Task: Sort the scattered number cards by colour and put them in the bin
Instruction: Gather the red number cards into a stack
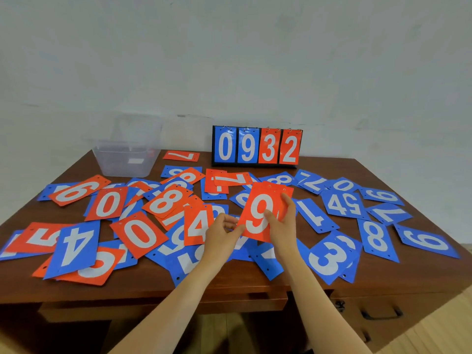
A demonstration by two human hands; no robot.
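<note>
Above desk middle: red 9 card (255,205) held up off the pile, tilted, face to cam. More red edges peek out behind its top-right corner, so prob. a small stack.
R hand (282,226): grips the card's right side, thumb across the face nr the digit, fingers behind.
L hand (221,232): fingers curled, pinching the card's lower-left edge.
Bin (125,162): clear plastic, upright at back-left of desk (398,274), white label on front wall.
Loose cards: red + blue mixed, overlapping across most of the top.
Left side: red 8 (167,201) on a heap; red 0 (109,203) behind it to the left; red 4 (198,226) just beside L hand; blue 4 (74,249) lying over red cards at front-left.
Right side: mostly blue, e.g. blue 1 (316,215), blue 3 (329,259), blue 8 (376,237).
Back: scoreboard stand (256,146) reads 0 9 3 2, two blue then two red; red 7 (181,156) flat between it & the bin.
</note>
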